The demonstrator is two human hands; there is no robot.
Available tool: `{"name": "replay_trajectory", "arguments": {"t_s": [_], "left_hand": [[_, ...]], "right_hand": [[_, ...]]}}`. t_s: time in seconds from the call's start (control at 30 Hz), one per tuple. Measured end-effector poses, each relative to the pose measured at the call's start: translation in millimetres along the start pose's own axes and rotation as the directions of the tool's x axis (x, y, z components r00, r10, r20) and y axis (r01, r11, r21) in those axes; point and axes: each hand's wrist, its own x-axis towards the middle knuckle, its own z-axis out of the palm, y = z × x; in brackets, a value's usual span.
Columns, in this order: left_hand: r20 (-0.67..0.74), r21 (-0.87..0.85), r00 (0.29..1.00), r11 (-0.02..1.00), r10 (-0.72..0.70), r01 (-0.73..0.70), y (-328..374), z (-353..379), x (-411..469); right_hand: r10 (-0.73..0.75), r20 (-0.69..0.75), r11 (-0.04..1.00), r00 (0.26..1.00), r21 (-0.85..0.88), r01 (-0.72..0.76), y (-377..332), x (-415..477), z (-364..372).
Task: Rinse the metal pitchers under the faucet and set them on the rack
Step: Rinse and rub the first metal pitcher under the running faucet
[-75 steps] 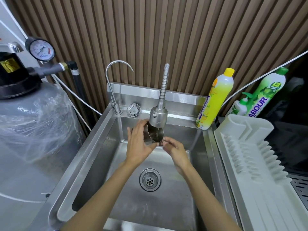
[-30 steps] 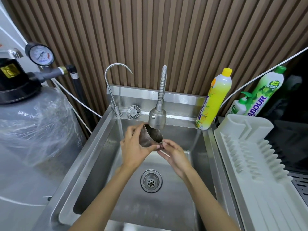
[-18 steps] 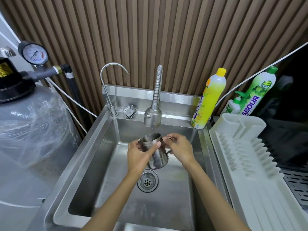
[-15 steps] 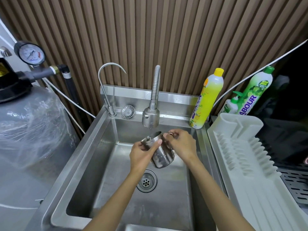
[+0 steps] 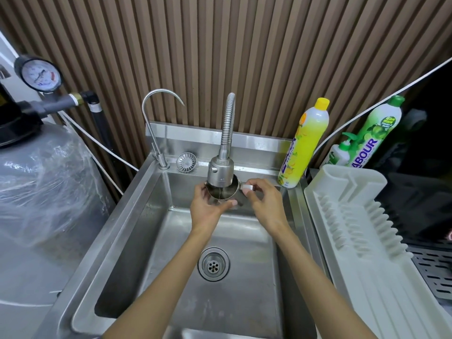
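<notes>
Head view, looking down: a small round stainless-steel pitcher is held above the back of a deep stainless-steel sink, directly beneath the head of a flexible metal faucet; its long axis is close to upright, open mouth facing up, with a thin stream of water falling inside; the left hand wraps the pitcher's body from the near left, fingers curled round it; the right hand pinches the flat handle, which juts to the right; a white ridged plastic dish rack sits just right of the sink, so the right hand is nearer it, and the carry probably runs rightward over the sink's rim.
</notes>
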Motion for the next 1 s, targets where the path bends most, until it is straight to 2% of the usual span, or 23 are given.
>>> {"name": "replay_trajectory", "arguments": {"t_s": [0.07, 0.13, 0.2, 0.27, 0.33, 0.53, 0.6, 0.67, 0.77, 0.87, 1.0], "left_hand": [[-0.020, 0.191, 0.990, 0.972, 0.140, -0.134, 2.6, -8.5, -1.6], [0.052, 0.433, 0.955, 0.855, 0.292, -0.285, 4.5, -18.3, -4.7], [0.169, 0.574, 0.910, 0.713, 0.378, -0.403, 6.9, -27.6, -8.1], [0.228, 0.627, 0.895, 0.646, 0.383, -0.437, 10.7, -36.9, -11.6], [0.238, 0.664, 0.903, 0.618, 0.359, -0.421, 13.1, -46.1, -13.1], [0.224, 0.799, 0.949, 0.516, 0.223, -0.310, 16.2, -56.0, -18.3], [0.183, 0.796, 0.965, 0.548, 0.187, -0.257, 13.8, -52.4, -21.3], [0.138, 0.751, 0.974, 0.622, 0.181, -0.222, 8.0, -47.1, -25.2], [0.075, 0.646, 0.979, 0.739, 0.189, -0.192, 1.0, -36.2, -31.7], [0.035, 0.498, 0.992, 0.859, 0.119, -0.121, -2.7, -20.9, -37.5], [0.044, 0.251, 0.999, 0.967, 0.030, -0.040, -6.2, -2.6, -37.5]], "right_hand": [[0.066, 0.060, 0.990, 0.996, 0.119, -0.072, 9.9, -1.7, 5.6], [0.153, 0.158, 0.946, 0.976, 0.261, -0.190, 19.6, -8.0, 13.1], [0.200, 0.250, 0.858, 0.947, 0.422, -0.293, 27.2, -16.5, 21.8], [0.207, 0.301, 0.783, 0.931, 0.519, -0.342, 30.6, -21.7, 29.4], [0.210, 0.325, 0.762, 0.922, 0.537, -0.362, 29.8, -24.1, 33.6], [0.278, 0.328, 0.834, 0.903, 0.385, -0.396, 20.2, -28.4, 30.9], [0.286, 0.291, 0.880, 0.913, 0.298, -0.370, 15.4, -28.1, 24.1], [0.272, 0.239, 0.932, 0.932, 0.176, -0.317, 9.2, -25.2, 15.0], [0.174, 0.188, 0.984, 0.967, -0.064, -0.164, -1.8, -17.9, -0.6], [0.058, 0.171, 0.959, 0.984, -0.284, -0.007, -10.3, -13.3, -14.3], [-0.064, 0.120, 0.915, 0.991, -0.389, 0.106, -14.0, -13.0, -22.5]]}}
